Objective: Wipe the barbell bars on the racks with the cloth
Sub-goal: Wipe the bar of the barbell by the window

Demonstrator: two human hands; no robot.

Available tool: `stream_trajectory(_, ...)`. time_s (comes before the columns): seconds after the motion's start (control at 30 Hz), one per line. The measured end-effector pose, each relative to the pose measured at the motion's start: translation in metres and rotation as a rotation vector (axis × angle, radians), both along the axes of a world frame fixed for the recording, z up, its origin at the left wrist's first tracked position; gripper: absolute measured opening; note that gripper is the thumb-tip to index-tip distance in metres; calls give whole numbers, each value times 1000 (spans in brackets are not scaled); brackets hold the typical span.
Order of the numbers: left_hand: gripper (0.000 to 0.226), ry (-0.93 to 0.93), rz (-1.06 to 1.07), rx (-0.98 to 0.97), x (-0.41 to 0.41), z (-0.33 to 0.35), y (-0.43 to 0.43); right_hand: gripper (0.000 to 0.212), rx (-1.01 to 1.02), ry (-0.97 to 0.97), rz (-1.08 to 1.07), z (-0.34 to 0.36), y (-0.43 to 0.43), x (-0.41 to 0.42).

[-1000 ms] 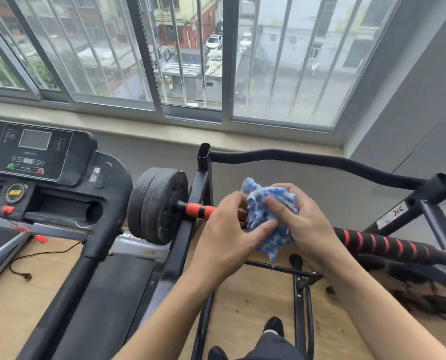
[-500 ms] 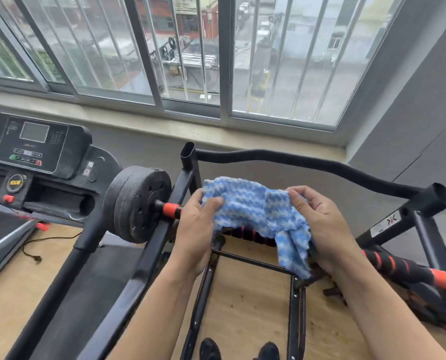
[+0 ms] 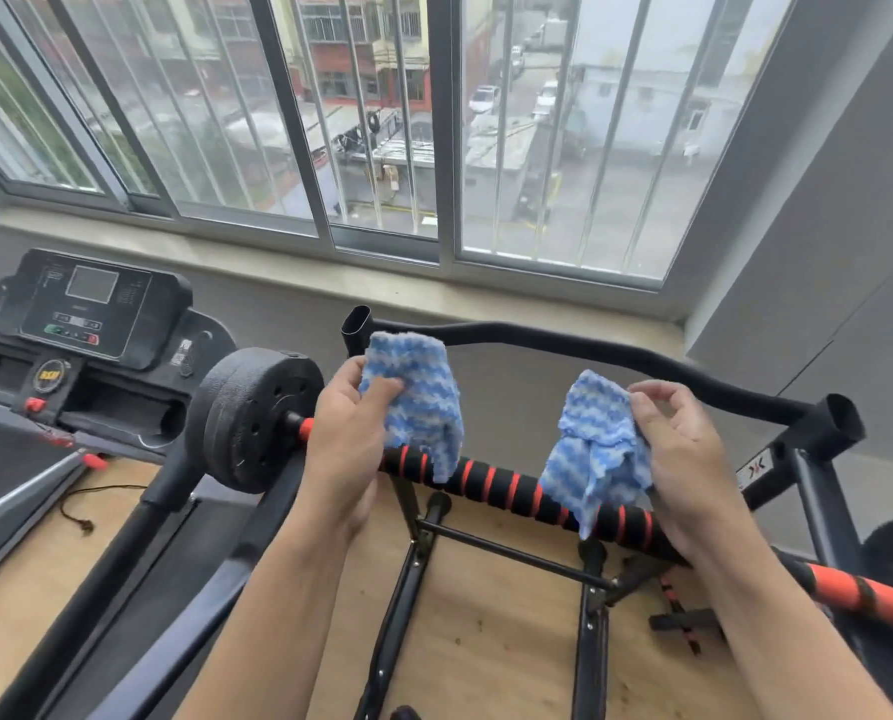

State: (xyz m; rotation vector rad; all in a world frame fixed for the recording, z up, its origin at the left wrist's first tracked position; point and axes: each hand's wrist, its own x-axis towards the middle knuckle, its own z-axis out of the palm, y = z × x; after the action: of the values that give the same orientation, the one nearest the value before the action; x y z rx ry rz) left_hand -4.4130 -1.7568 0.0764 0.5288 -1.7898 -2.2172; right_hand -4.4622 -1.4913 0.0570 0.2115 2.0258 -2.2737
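Each hand pinched a limp blue cloth: left hand (image 3: 348, 439) one (image 3: 417, 402), right hand (image 3: 686, 459) another (image 3: 592, 449). They looked light, soft, best wrapped around the ribbed barbell bar (image 3: 507, 491).

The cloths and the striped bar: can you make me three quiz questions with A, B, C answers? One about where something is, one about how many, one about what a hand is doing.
1. Where is the treadmill?
A left of the rack
B right of it
C behind the window

2. How many blue-and-white cloth pieces show?
A one
B two
C four

3. What is the right hand doing?
A pinching a cloth
B resting flat
C gripping the bar

Answers: A, its console sits left of the weight plate; B, one cloth per hand, the other right; A, fingers pinch its edge.
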Motion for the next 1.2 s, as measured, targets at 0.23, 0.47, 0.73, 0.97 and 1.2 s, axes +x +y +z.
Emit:
stream_trajectory(0.23,20,130,-273,-94,1,29,43,37,368,326,194,36,-11,-3)
stream_trajectory(0.47,32,129,-272,-270,-16,46,60,33,-23,105,679,43,-3,20)
stream_trajectory(0.73,21,143,72,-615,-4,13,60,43,-60,140,446,36,-7,24)
stream_trajectory(0.97,29,275,-47,-984,24,15,79,39,-234,159,369,37,-6,25)
stream_trajectory(1.2,25,189,-127,-531,29,-3,87,32,-357,29,454,36,-2,25)
